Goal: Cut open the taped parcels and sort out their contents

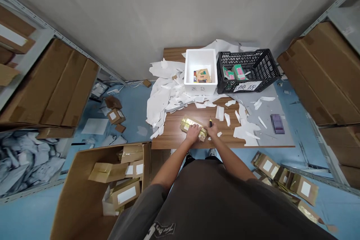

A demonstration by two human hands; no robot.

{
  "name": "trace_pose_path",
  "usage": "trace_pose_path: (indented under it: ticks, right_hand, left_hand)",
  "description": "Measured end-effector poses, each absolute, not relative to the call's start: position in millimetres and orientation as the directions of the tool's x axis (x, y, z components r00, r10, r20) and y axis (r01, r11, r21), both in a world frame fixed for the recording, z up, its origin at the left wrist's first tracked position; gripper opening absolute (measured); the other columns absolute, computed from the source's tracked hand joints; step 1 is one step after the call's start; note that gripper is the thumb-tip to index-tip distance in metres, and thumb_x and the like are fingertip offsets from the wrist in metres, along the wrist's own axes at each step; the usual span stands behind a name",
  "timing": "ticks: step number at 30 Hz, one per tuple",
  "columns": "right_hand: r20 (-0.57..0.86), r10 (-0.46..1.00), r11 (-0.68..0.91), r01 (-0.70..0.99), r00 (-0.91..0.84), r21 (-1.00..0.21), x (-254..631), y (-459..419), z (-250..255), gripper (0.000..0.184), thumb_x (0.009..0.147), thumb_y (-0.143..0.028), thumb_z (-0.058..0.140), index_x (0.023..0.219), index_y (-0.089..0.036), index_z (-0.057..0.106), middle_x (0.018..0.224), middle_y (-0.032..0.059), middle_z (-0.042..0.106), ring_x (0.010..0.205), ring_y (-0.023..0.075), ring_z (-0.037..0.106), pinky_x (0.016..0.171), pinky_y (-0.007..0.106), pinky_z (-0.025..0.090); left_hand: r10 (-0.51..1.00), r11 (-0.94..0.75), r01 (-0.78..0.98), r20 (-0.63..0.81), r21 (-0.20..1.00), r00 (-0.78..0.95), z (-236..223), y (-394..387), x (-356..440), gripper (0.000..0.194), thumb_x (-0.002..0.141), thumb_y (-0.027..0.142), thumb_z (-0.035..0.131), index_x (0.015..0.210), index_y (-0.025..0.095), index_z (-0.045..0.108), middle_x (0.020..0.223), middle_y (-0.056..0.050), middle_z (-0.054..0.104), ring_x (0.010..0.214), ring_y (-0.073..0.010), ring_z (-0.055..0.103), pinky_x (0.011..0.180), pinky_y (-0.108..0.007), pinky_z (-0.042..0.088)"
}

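A small cardboard box (186, 123), wrapped in shiny yellowish tape and with a white label, lies at a slant near the front edge of the wooden table (171, 135). My left hand (192, 133) rests over its top with the fingers gripping it. At the box's right end, my right hand (213, 131) is closed around a box cutter (210, 123), black with a yellow part, its tip pointing away from me. Whether the blade touches the box is hidden.
Behind are a white bin (201, 90) and a black crate (239, 87), both holding small packages. Torn white paper (157, 97) litters the table. A purple, blurred item (277, 123) lies right. A big carton (70, 187) of boxes stands left; more boxes (305, 187) lie right.
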State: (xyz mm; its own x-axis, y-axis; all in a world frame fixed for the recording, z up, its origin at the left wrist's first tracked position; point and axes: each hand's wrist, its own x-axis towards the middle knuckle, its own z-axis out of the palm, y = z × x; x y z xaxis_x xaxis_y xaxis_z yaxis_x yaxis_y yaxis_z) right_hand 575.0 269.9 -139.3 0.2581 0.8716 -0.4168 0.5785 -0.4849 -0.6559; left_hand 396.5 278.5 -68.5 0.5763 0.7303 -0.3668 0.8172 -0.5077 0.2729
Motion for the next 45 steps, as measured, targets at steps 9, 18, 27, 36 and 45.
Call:
trace_pose_path:
  ticks: [9,18,27,36,45]
  right_hand:
    - [-0.487,0.873,-0.433,0.519,0.038,-0.737,582.8,280.1,-116.5,0.04,0.106,-0.057,0.046,0.115,-0.022,0.062,0.097,0.0068,0.077,0.082,0.0224,0.074,0.077,0.03,0.057]
    - [-0.631,0.69,-0.004,0.87,-0.354,-0.493,620.4,278.8,-82.9,0.034,0.11,-0.043,0.057,0.111,-0.017,0.078,0.112,0.013,0.082,0.097,0.0255,0.075,0.081,0.027,0.052]
    - [-0.638,0.672,0.336,0.923,-0.375,-0.188,618.0,300.6,-54.5,0.036,0.103,-0.043,0.072,0.116,-0.012,0.084,0.115,0.0225,0.082,0.11,0.0351,0.078,0.09,0.033,0.056]
    - [-0.684,0.628,0.283,0.928,-0.371,-0.243,626.2,290.3,-60.1,0.039,0.1,-0.05,0.073,0.112,-0.015,0.085,0.111,0.0183,0.083,0.098,0.0309,0.079,0.072,0.027,0.05]
    - [-0.731,0.588,0.018,0.909,-0.346,-0.416,621.5,281.9,-69.5,0.034,0.097,-0.045,0.073,0.085,-0.013,0.078,0.07,0.0062,0.073,0.059,0.0168,0.062,0.058,0.024,0.042]
  left_hand:
    - [0.886,-0.272,0.9,-0.276,0.34,0.372,-74.1,270.5,382.6,0.07,0.072,0.028,0.098,0.129,0.02,0.059,0.134,-0.016,0.071,0.135,-0.0342,0.063,0.118,-0.044,0.04]
    - [0.85,-0.286,0.902,-0.349,0.322,0.394,-78.8,271.3,383.1,0.105,0.067,0.029,0.099,0.155,0.016,0.044,0.144,-0.025,0.068,0.147,-0.04,0.056,0.12,-0.045,0.037]
    - [0.835,-0.297,0.916,-0.392,0.271,0.387,-78.9,274.6,384.9,0.099,0.07,0.037,0.1,0.15,0.016,0.047,0.14,-0.024,0.069,0.141,-0.0377,0.06,0.116,-0.041,0.038]
    - [0.822,-0.307,0.909,-0.402,0.283,0.403,-72.0,276.5,381.6,0.092,0.07,0.037,0.1,0.145,0.018,0.05,0.132,-0.02,0.073,0.136,-0.0357,0.063,0.113,-0.04,0.039]
    - [0.814,-0.327,0.899,-0.396,0.293,0.425,-76.6,277.1,375.7,0.095,0.072,0.038,0.099,0.149,0.016,0.049,0.142,-0.023,0.069,0.142,-0.036,0.06,0.116,-0.04,0.038]
